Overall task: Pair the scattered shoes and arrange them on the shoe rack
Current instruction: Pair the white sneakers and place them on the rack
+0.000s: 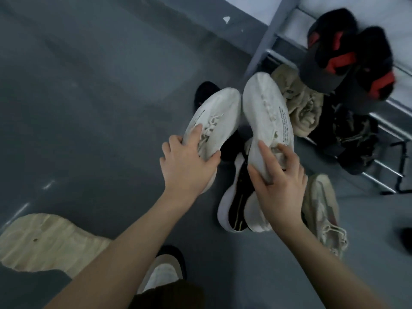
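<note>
- A slip is judged possible: each white sneaker is held only at its heel end, so a long toe could tip down and be dropped among the shoes on the floor.
- A knock against the black-and-red shoes (347, 61) on the shoe rack (265, 39) is judged possible if the pair is swung in without clearance.
- The left white sneaker (214, 121) is gripped by the left hand (187, 166), fingers curled over its collar, toe pointing toward the rack.
- The right white sneaker (265, 112) is gripped by the right hand (281, 177), just beside the other, nearer the rack.
- A black-and-white shoe (234, 208) and a beige shoe (323, 206) are left on the floor below the rack.
</note>
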Demonstrator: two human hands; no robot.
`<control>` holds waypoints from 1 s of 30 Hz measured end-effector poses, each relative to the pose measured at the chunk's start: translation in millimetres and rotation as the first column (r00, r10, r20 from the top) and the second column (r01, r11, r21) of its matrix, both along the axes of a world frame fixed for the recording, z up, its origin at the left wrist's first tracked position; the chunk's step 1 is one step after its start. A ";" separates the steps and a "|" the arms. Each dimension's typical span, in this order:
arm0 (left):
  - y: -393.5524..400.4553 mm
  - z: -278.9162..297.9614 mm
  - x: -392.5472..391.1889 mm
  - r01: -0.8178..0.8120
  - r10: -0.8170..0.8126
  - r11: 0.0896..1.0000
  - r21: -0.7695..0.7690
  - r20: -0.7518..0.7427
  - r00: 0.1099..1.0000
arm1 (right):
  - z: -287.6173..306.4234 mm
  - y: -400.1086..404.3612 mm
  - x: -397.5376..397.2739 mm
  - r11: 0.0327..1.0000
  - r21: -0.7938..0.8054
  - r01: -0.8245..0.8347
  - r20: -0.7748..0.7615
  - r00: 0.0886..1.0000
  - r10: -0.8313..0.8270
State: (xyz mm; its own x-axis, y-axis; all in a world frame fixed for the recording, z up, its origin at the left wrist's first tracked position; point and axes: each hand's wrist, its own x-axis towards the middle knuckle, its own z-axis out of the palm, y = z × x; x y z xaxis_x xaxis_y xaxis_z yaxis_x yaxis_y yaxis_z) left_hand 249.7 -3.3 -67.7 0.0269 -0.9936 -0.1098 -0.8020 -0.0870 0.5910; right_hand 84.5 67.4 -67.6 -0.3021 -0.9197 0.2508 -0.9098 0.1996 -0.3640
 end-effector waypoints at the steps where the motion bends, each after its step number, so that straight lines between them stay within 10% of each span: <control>1: 2.8 2.5 -12.6 0.027 -0.028 1.000 -0.009 -0.017 0.999 | 4.4 7.8 -10.1 1.000 -0.010 0.028 0.004 1.000 -0.028; 20: 76.0 -5.5 -192.9 0.541 -0.528 0.837 0.082 0.386 0.757 | -49.6 135.9 -149.4 0.947 0.123 0.297 0.045 0.952 -0.304; 30: 86.8 -21.8 -135.4 0.757 -0.727 0.652 -0.028 0.257 0.636 | -77.9 154.5 -156.3 0.918 0.171 0.359 0.314 0.863 -0.396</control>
State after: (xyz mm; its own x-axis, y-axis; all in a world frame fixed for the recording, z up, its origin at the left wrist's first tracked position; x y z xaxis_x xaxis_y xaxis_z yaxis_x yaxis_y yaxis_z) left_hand 114.3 83.6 -89.5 -0.7193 -0.6910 -0.0710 -0.6630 0.6524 0.3672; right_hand -71.8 221.9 -145.5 -0.6800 -0.7330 -0.0181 -0.5836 0.5561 -0.5918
